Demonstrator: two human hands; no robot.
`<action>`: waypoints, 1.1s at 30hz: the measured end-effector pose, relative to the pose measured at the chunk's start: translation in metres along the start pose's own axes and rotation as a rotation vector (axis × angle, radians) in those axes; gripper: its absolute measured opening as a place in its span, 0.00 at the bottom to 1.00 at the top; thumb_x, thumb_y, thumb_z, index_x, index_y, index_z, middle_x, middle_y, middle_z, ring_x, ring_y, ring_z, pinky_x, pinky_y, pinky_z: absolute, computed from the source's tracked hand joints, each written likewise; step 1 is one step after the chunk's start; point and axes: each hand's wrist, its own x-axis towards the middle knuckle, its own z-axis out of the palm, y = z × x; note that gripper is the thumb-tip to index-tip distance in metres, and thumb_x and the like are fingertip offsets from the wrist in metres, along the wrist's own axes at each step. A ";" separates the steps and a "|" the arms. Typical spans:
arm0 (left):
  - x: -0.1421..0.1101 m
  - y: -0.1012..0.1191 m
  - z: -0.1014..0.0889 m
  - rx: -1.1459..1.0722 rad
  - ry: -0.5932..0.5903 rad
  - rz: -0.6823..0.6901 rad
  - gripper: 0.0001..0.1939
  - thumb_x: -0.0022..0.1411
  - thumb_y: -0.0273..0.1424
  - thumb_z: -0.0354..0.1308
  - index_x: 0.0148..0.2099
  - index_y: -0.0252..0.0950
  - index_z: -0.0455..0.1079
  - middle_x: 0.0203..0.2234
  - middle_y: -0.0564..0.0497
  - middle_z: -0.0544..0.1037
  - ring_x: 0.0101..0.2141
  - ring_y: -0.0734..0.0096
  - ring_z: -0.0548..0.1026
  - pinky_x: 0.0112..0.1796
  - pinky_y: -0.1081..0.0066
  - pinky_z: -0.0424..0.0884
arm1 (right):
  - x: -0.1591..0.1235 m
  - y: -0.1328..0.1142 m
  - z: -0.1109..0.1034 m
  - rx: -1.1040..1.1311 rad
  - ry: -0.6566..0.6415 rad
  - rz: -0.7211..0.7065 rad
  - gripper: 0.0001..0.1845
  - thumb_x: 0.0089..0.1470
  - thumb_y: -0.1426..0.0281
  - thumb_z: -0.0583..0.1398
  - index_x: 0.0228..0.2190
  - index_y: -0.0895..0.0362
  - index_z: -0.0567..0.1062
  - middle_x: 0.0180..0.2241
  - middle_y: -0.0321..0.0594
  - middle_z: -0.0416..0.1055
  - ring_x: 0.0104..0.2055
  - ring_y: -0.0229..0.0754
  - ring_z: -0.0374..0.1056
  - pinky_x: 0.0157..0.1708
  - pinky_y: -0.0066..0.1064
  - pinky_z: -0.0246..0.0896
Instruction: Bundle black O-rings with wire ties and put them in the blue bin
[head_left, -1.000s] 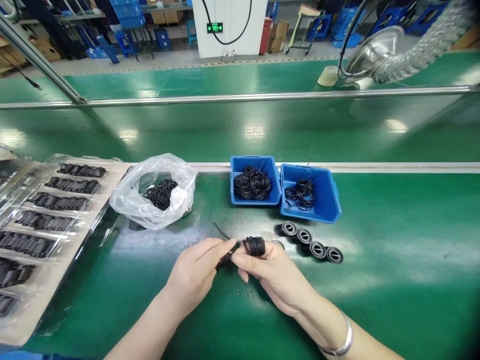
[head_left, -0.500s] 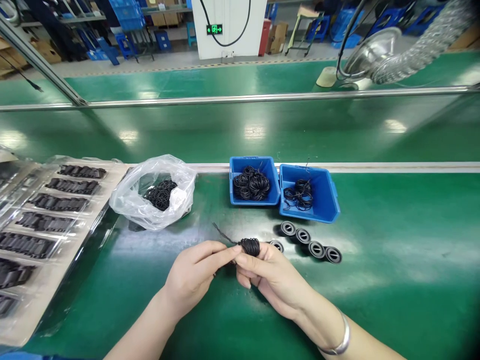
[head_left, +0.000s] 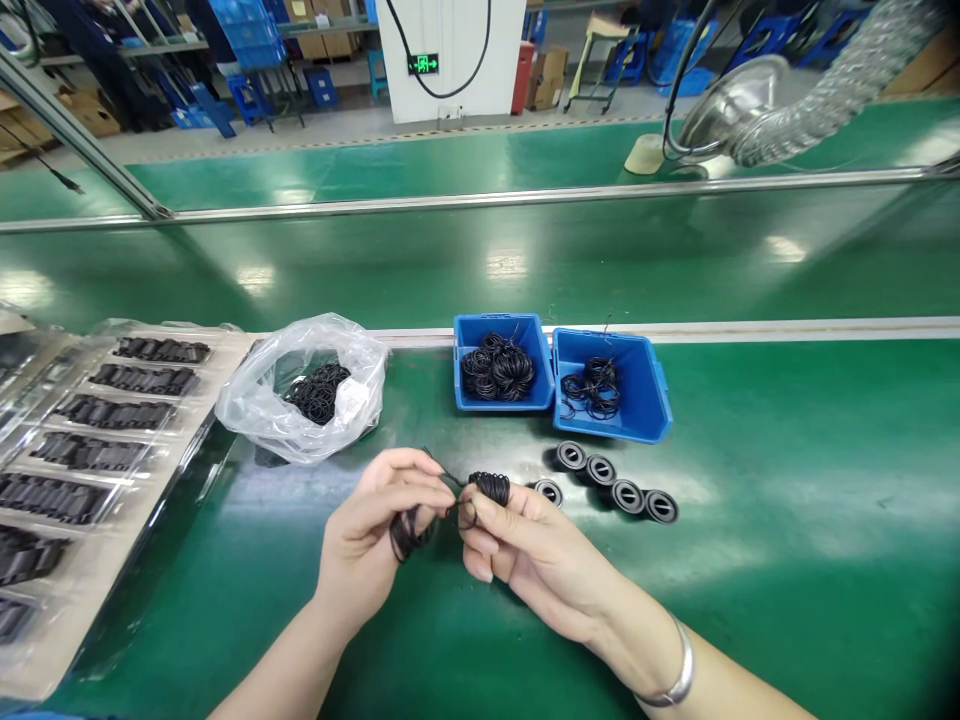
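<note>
Green assembly bench (head_left: 757, 600) in a factory. L hand (head_left: 367, 555) holds a small bunch of black O-rings (head_left: 406, 534) in a narrow finger grip; R hand (head_left: 525, 555) pinches a thicker bunch of O-rings (head_left: 491, 488) between thumb and fingers, the two hands almost touching. Two blue bins (head_left: 469, 340) (head_left: 645, 400) of O-rings sit ahead, w/ a clear plastic bag (head_left: 259, 400) of more to their left. Five round black parts (head_left: 628, 496) lie in a line just right of R hand; clear tray (head_left: 210, 350) of black parts at far left. Silver bangle (head_left: 679, 680) on R wrist.
</note>
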 end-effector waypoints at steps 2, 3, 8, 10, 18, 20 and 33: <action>0.002 0.000 -0.001 -0.092 0.138 -0.091 0.09 0.68 0.27 0.57 0.42 0.38 0.80 0.45 0.42 0.78 0.46 0.59 0.79 0.40 0.65 0.81 | 0.001 -0.001 0.000 0.033 0.038 -0.025 0.11 0.57 0.64 0.67 0.34 0.59 0.78 0.28 0.35 0.66 0.28 0.34 0.63 0.29 0.26 0.63; 0.003 0.001 -0.001 -0.120 0.199 -0.131 0.08 0.69 0.28 0.57 0.42 0.38 0.79 0.46 0.43 0.78 0.45 0.59 0.80 0.39 0.65 0.82 | 0.001 -0.002 0.000 0.053 0.053 -0.038 0.11 0.57 0.64 0.68 0.35 0.60 0.78 0.31 0.38 0.69 0.31 0.36 0.67 0.29 0.27 0.66; 0.005 0.005 -0.002 -0.012 0.185 -0.189 0.07 0.67 0.27 0.59 0.45 0.37 0.78 0.43 0.46 0.82 0.42 0.59 0.83 0.41 0.62 0.83 | 0.005 -0.005 -0.002 0.110 0.076 -0.091 0.12 0.59 0.64 0.65 0.38 0.62 0.81 0.43 0.46 0.76 0.39 0.41 0.76 0.34 0.27 0.74; 0.004 0.005 -0.003 0.132 0.105 -0.137 0.09 0.66 0.27 0.60 0.46 0.39 0.78 0.43 0.47 0.83 0.42 0.60 0.83 0.44 0.61 0.82 | 0.005 -0.005 -0.003 0.125 0.085 -0.102 0.12 0.60 0.65 0.65 0.37 0.63 0.81 0.42 0.47 0.78 0.40 0.40 0.77 0.36 0.25 0.74; 0.003 0.003 -0.007 0.508 0.005 0.044 0.12 0.65 0.24 0.59 0.48 0.41 0.78 0.41 0.50 0.85 0.46 0.64 0.81 0.49 0.65 0.76 | 0.007 -0.006 -0.004 0.211 0.098 -0.096 0.12 0.57 0.63 0.68 0.31 0.62 0.80 0.37 0.45 0.79 0.36 0.36 0.76 0.37 0.24 0.74; 0.004 0.004 -0.007 0.512 0.004 0.047 0.12 0.66 0.23 0.58 0.48 0.42 0.78 0.40 0.51 0.85 0.46 0.65 0.81 0.49 0.66 0.75 | 0.006 -0.007 -0.004 0.216 0.108 -0.105 0.12 0.55 0.63 0.69 0.31 0.61 0.80 0.37 0.43 0.78 0.36 0.36 0.76 0.38 0.24 0.74; 0.004 0.004 -0.006 0.511 -0.051 0.091 0.11 0.64 0.22 0.60 0.46 0.41 0.77 0.36 0.52 0.85 0.38 0.69 0.83 0.41 0.73 0.77 | 0.005 0.000 -0.004 -0.400 0.249 -0.283 0.10 0.49 0.62 0.72 0.32 0.55 0.83 0.24 0.35 0.71 0.27 0.36 0.63 0.32 0.30 0.63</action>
